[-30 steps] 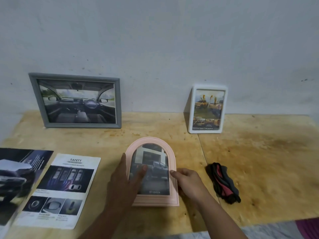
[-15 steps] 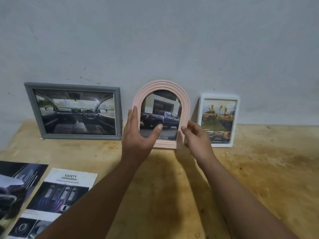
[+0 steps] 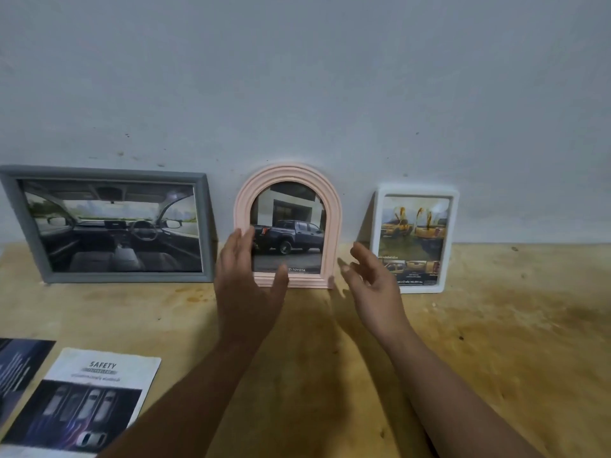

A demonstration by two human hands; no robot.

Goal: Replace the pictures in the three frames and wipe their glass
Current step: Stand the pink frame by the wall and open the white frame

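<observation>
Pink frame (image 3: 287, 180) between 2 frames.

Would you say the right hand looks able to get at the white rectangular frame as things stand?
Probably yes. The right hand hangs open just left of the white rectangular frame, and nothing lies on the wooden table between them; the pink arched frame stands clear on the other side.

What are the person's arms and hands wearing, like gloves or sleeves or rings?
Nothing that shows. Both forearms are bare right down to the bottom edge of the picture, with no sleeves in view. The left hand and the right hand have no gloves, and no rings, watch or bracelet can be seen on them.
</observation>
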